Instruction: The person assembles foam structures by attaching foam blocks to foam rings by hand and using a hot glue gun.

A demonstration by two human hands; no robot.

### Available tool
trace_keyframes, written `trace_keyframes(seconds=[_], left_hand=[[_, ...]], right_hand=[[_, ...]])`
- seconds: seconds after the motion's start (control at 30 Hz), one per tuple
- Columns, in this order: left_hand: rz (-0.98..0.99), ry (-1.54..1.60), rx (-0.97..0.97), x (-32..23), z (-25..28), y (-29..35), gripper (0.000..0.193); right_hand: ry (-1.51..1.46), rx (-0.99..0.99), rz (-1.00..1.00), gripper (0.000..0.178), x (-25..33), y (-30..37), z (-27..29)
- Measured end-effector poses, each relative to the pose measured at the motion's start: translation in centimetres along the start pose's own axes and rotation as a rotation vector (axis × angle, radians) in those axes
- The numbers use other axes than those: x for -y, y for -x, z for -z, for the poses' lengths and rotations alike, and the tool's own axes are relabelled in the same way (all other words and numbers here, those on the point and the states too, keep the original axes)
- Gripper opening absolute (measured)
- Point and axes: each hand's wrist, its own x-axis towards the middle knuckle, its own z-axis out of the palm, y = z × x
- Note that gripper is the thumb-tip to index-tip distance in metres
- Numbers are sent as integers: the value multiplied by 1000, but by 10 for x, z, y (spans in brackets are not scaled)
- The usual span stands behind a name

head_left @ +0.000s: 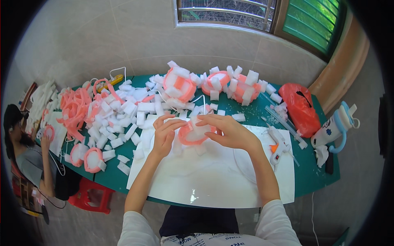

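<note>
A pink foam ring (pixel 184 138) with a white centre lies on the white board in front of me. White foam pieces sit around its edge. My left hand (pixel 165 135) is at the ring's left side, its fingers stretched out and apart, fingertips close to a small white foam block (pixel 194 120) on the far rim. From the right, my right hand (pixel 230 130) arches over the ring. Its fingertips come close to the same block, and the thumb is spread apart over the ring. Whether the fingertips press on the block is hard to tell.
A white glue gun (pixel 279 148) rests on the white board (pixel 213 184), right of my hands. Loose white foam blocks (pixel 108 119) heap up at left. Finished-looking pink rings (pixel 179 84) stand behind. A red bag (pixel 296 108) and white bottle (pixel 331 128) are right. A person (pixel 30 153) works at far left.
</note>
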Motion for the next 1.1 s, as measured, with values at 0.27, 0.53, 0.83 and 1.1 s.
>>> trace_keyframes(seconds=[0.27,0.53,0.83,1.1], left_hand=[[16,13,15,1,2,9,40],[42,48,31,0,7,8,34],[24,19,56,-1,8,11,30],[35,59,62,-6,5,9,29]], right_hand=[[15,-26,-76,32,9,-6,-6],[-2,-6,-129,32,10,-9,-3],[-41,-5,-141,32,11,-7,-4],[-44,4,-168,31,10,-3,1]])
